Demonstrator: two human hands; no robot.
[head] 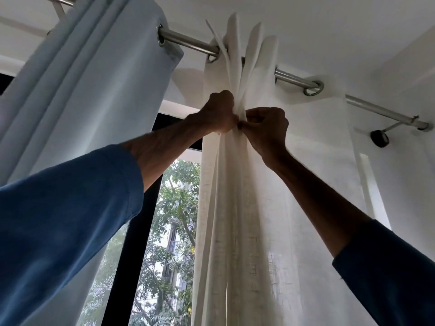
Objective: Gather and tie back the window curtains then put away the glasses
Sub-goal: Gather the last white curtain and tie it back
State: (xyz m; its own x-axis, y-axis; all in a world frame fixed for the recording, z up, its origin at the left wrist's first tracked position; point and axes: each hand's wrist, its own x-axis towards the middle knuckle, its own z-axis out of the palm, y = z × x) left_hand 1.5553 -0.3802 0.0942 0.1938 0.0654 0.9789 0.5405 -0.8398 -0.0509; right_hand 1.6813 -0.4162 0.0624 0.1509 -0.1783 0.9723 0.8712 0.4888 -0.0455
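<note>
Pale-blue curtain hangs bunched at the left end of the steel rod. Right of it, the black window frame and bare glass leave open room. My left hand is curled round the gathered folds of the white curtain, just below the rod. My right hand, touching the left, pinches the same folds between thumb and fingertips. The bundle's long axis runs straight down from my grip. Further right, white cloth lies ungathered toward the wall bracket, so my right hand is nearer that slack. I cannot make out a tie, and the glasses are out of view.
</note>
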